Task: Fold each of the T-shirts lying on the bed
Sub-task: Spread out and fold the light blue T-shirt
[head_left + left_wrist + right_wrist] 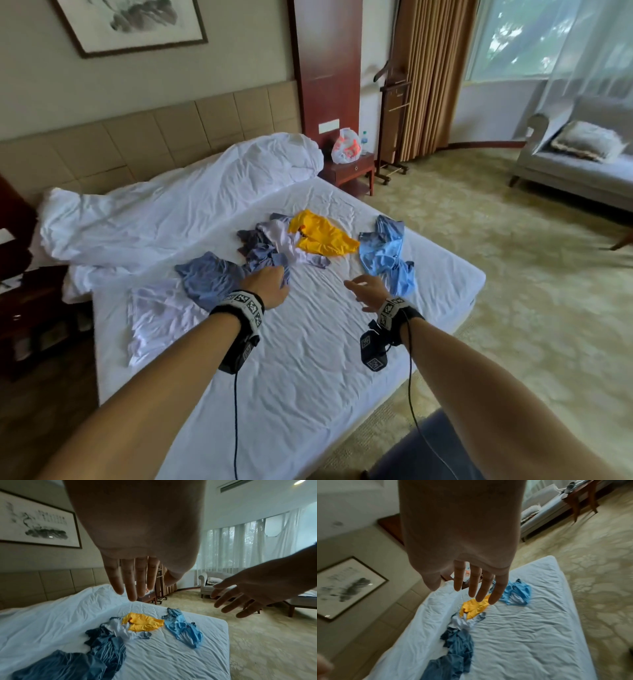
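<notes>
Several crumpled T-shirts lie on the white bed (308,359): a slate-blue one (209,277), a pale lavender one (157,315), a grey-and-white tangle (274,243), a yellow one (322,234) and a light-blue one (387,257). My left hand (270,284) hovers over the edge of the slate-blue shirt. In the left wrist view its fingers (132,588) hang straight and hold nothing. My right hand (368,291) floats beside the light-blue shirt with fingers (479,588) spread and empty. The yellow shirt (474,607) and light-blue shirt (517,593) lie below them.
A rumpled white duvet (188,205) fills the head of the bed. A nightstand (352,171) carries a plastic bag (346,145). A grey sofa (575,161) stands across the carpet (513,291). Dark furniture (20,308) stands left of the bed.
</notes>
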A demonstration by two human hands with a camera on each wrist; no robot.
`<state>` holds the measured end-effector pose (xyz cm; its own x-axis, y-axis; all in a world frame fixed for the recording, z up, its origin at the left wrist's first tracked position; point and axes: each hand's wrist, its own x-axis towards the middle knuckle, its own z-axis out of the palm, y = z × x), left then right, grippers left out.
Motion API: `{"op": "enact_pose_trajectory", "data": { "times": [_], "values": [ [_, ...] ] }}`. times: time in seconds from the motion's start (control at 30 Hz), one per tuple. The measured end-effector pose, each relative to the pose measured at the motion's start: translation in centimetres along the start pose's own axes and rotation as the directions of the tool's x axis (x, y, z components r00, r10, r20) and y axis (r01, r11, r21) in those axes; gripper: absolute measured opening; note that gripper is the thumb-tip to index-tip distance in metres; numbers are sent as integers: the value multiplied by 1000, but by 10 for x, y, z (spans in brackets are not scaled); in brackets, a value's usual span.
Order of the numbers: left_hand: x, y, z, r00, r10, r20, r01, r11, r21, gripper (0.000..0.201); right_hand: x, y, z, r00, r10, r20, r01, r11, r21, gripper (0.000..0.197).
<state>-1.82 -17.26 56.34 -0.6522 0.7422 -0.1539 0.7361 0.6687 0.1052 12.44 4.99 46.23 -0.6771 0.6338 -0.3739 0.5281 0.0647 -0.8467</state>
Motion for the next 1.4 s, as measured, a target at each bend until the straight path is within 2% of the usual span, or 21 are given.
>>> {"op": "enact_pose_trajectory", "data": {
  "times": [0.13,0.27,0.4,0.5,0.67,0.77,0.93,1.03,1.17,1.3,1.4],
  "values": [
    [62,-13,34,985,-12,174,13,1000,-2,22,67,31,-11,995,92,-47,-95,993,-77,43],
    [117,-33,50,967,-4,255,-3,1000,25,34,125,48,-16,980,123,-158,-150,974,-171,39],
    [177,-54,51,964,7,266,-25,998,64,18,158,44,-18,972,126,-200,-170,961,-219,37],
    [211,-62,54,965,-32,261,15,997,70,22,178,45,-23,971,163,-177,-208,938,-276,38],
    [255,-63,62,970,0,243,-13,999,50,22,224,40,-29,966,185,-179,-238,908,-344,41],
    [286,-56,71,968,-4,249,-9,999,50,23,258,43,-31,968,189,-166,-238,902,-360,43],
    [364,-23,107,957,-10,289,-4,999,46,22,335,79,-55,968,209,-140,-248,891,-381,40],
    [424,4,154,951,-36,308,20,998,55,27,395,121,-74,968,215,-129,-249,875,-415,47],
    [501,48,248,945,-89,314,92,996,4,33,485,192,-94,972,214,-91,-233,874,-427,56],
    [531,95,372,898,-129,422,161,986,-41,43,546,286,-80,962,267,-53,-258,833,-490,72],
    [528,119,462,845,-161,510,227,971,-69,40,572,336,-50,954,269,-134,-300,820,-487,85]
  ]
}}
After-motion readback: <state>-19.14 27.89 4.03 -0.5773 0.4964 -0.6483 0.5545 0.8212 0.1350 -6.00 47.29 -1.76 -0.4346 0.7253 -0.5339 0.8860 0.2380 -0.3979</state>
